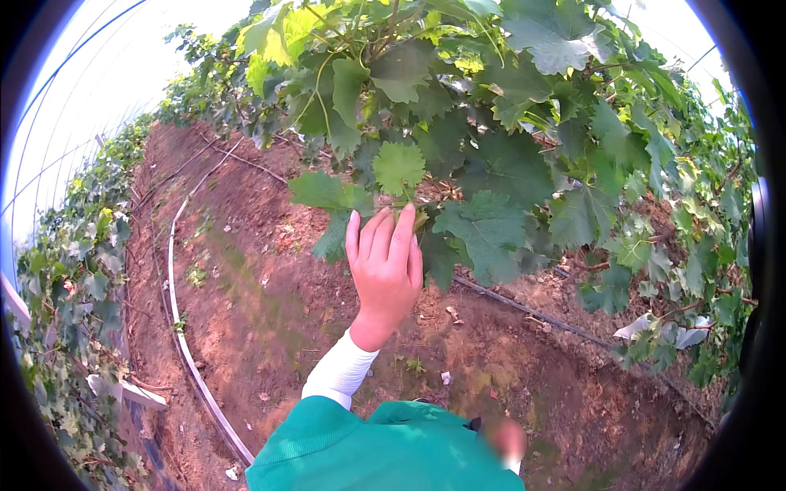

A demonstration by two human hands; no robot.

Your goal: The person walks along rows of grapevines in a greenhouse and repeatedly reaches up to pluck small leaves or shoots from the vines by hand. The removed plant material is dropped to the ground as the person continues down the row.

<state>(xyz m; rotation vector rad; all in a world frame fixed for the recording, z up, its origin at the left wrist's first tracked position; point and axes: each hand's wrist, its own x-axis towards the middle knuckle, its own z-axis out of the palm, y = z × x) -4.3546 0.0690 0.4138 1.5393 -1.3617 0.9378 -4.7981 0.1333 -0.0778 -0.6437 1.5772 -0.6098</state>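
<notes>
- vine leaf [399, 166], small, light green and lobed, sits above the raised fingertips at the middle of the view, on the near edge of the grapevine foliage [524, 123].
- far left, a second row of vines [78, 270] runs along the rim, with a pale pipe [182, 327] curving over the red-brown soil [270, 311] beside it.
- left hand [383, 266] is lifted on a white sleeve [340, 370], back of the hand toward the camera, fingers straight and together; its grip holds nothing, fingertips reaching to the stems just under the leaf.
- a green garment [385, 454] fills the lower edge.
- right hand [508, 438] shows low, just right of centre, blurred; i cannot tell its grip.
- a dark hose [524, 307] lies on the soil under the foliage, white scraps [647, 327] further right.
</notes>
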